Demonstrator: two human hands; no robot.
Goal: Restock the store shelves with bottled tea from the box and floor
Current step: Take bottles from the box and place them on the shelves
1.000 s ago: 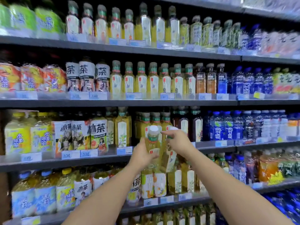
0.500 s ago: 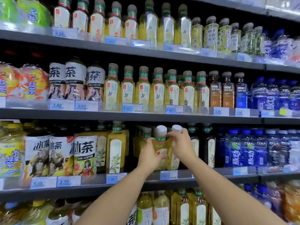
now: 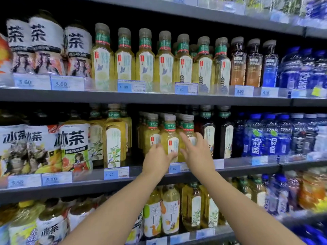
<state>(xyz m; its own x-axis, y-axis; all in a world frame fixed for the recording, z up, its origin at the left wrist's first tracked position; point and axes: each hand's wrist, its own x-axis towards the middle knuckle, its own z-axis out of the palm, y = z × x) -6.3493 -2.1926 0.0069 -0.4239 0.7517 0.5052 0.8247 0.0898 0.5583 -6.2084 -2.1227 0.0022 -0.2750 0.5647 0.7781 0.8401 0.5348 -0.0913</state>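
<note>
Both arms reach up and forward to the middle shelf. The left hand cups the lower body of 1 yellow tea bottle, thumb on its label. The right hand is spread wide, fingers touching the neighbouring bottle. Both bottles stand upright at the shelf's front edge, caps up, long axes vertical, labels facing outward.

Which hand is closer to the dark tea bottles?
Right. The right hand reaches just beside the dark tea bottles; the left hand is farther left, at the yellow tea bottles.
</note>
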